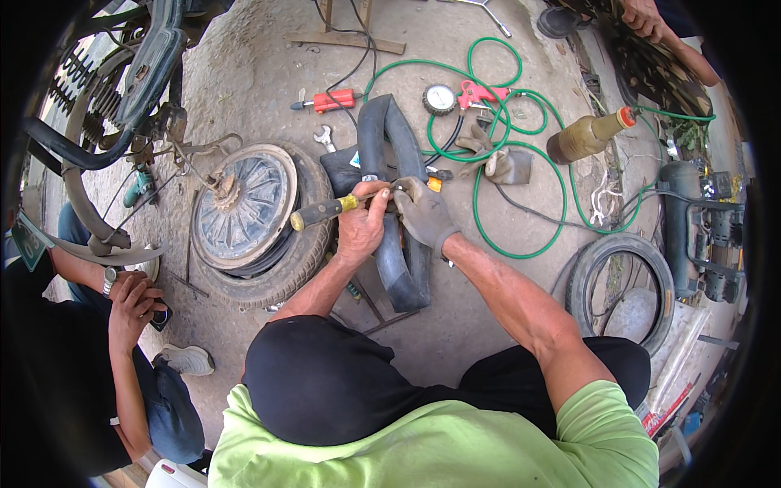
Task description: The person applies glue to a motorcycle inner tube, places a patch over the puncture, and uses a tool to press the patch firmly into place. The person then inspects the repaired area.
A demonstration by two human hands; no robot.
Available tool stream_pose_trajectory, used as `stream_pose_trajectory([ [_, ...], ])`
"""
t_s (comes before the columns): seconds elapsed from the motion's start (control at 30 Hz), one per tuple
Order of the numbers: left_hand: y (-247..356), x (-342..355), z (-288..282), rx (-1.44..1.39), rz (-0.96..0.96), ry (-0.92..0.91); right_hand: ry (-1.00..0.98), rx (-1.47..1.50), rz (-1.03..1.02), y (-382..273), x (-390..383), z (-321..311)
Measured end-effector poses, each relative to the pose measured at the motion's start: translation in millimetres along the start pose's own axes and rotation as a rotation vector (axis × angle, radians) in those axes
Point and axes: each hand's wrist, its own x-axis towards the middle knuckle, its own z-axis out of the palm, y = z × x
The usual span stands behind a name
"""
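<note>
My bare left hand [362,228] is closed around a screwdriver [321,213] with a black and yellow handle, its thumb raised at the black inner tube [407,281]. Touching it, my right hand [425,213], in a grey glove, has its fingers bent and pressed together over the middle of the tube. What they pinch is too small to make out. The folded tube stands out in a long loop between my hands. A motor wheel with its tire [244,211] lies to the left, and a loose grey glove [508,167] lies beyond my right hand.
A green hose [515,254] coils around a red inflator with gauge [440,99]. Behind lie a wrench [325,140] and red-handled tool [332,101]. A bottle [582,138], tire [659,317] and compressor [683,228] are right. People's hands [134,305] [643,16] show at left and upper right.
</note>
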Motion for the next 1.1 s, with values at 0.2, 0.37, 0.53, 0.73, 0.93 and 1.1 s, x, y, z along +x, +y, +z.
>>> stream_pose_trajectory([
  [0.2, -1.9, -0.1, -0.4, -0.013, -0.011, 0.002, -0.007, -0.016, 0.022, -6.8, -1.1, -2.1],
  [0.37, -2.5, 0.4, 0.0, -0.01, -0.005, 0.002, -0.013, 0.012, 0.033, -3.4, -0.6, -0.6],
  [0.53, -3.2, 0.1, 0.3, -0.013, 0.001, 0.006, -0.017, 0.039, 0.027, 6.0, 2.0, 3.5],
  [0.73, -8.0, 0.6, -0.6, 0.011, 0.008, 0.008, -0.008, 0.005, -0.001, 1.0, 0.8, 1.1],
  [0.93, -11.9, 0.8, 0.3, -0.003, 0.022, 0.008, -0.004, -0.013, -0.01, 1.7, 1.1, 0.8],
  [1.1, -4.8, 0.0, 0.4, 0.033, 0.028, 0.008, -0.001, -0.025, -0.022, -0.3, 0.1, 0.2],
])
